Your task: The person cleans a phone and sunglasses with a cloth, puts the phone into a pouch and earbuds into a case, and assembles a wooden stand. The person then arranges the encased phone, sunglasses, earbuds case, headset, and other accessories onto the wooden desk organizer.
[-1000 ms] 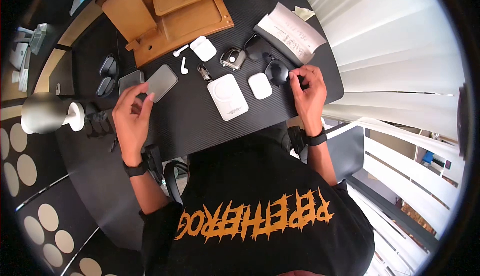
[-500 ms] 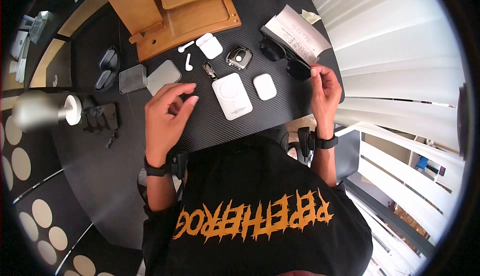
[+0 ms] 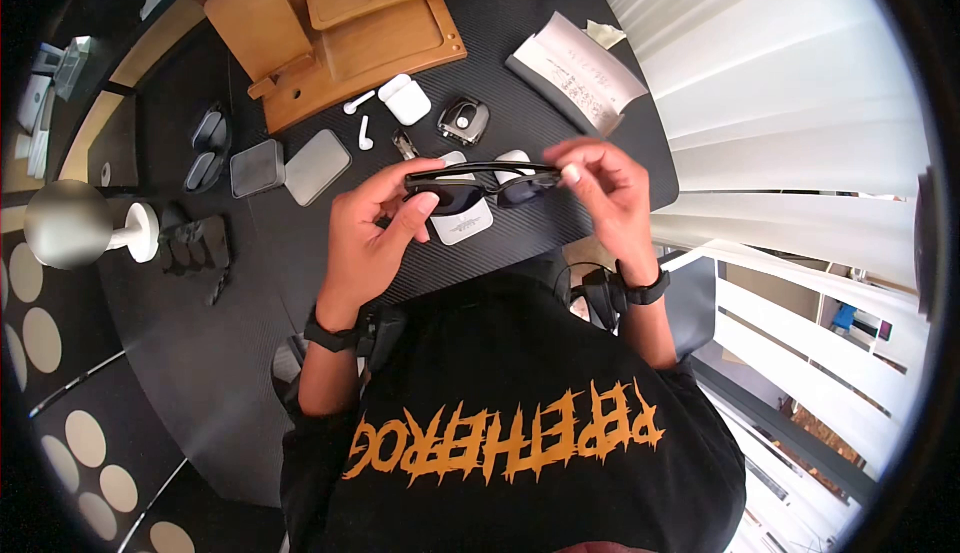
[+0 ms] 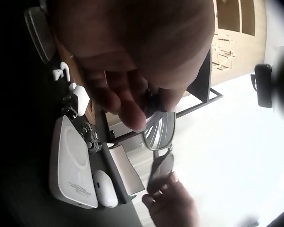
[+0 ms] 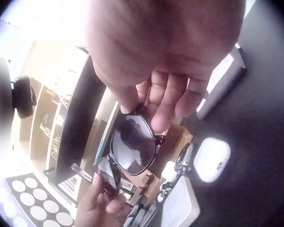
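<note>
The sunglasses (image 3: 457, 200) have moved from the table's (image 3: 540, 238) right edge into a two-handed hold, fingers of left hand (image 3: 366, 243) and right hand (image 3: 618, 203) pinching opposite ends.

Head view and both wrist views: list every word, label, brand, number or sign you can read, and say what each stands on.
"PEPETHEFROG", as far as the jagged, upside-down letters show: black shirt.
Print on the white flat block: too small to read.
Writing on the curved pale case: too small and blurred.
Sunglasses: no lettering can be made out.
</note>
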{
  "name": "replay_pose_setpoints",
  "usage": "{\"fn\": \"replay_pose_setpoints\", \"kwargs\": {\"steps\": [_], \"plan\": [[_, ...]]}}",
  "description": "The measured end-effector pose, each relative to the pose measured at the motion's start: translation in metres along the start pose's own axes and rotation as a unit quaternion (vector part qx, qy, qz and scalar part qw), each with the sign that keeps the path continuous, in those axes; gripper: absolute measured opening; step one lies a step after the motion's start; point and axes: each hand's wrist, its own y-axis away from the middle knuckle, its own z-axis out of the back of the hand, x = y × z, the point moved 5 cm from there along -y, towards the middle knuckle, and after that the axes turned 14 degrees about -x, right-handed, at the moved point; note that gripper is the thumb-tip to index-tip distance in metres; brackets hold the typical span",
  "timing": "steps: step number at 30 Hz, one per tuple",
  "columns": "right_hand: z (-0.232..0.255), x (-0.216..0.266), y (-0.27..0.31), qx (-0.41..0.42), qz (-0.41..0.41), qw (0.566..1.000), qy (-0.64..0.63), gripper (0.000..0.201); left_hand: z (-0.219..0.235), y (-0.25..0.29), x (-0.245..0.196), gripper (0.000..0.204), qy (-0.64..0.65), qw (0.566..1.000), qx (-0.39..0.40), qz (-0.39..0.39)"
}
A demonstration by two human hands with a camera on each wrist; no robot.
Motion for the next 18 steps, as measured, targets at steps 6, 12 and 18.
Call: {"fn": "replay_pose_setpoints", "kwargs": {"steps": [6,12,18], "plan": [[0.032,-0.005,-0.031,-0.114,0.19,0.874,0.432,0.029,0.009,0.004,-0.002,0.032,0.016,0.999,-0.031,0.024],[0.045,-0.005,-0.026,-0.069,0.165,0.872,0.456,0.02,0.017,0.007,0.002,0.032,-0.001,0.997,-0.059,0.041],[0.053,0.027,-0.044,-0.075,0.112,0.916,0.378,0.014,0.022,0.004,0.01,0.032,0.018,0.995,-0.085,0.056]]}}
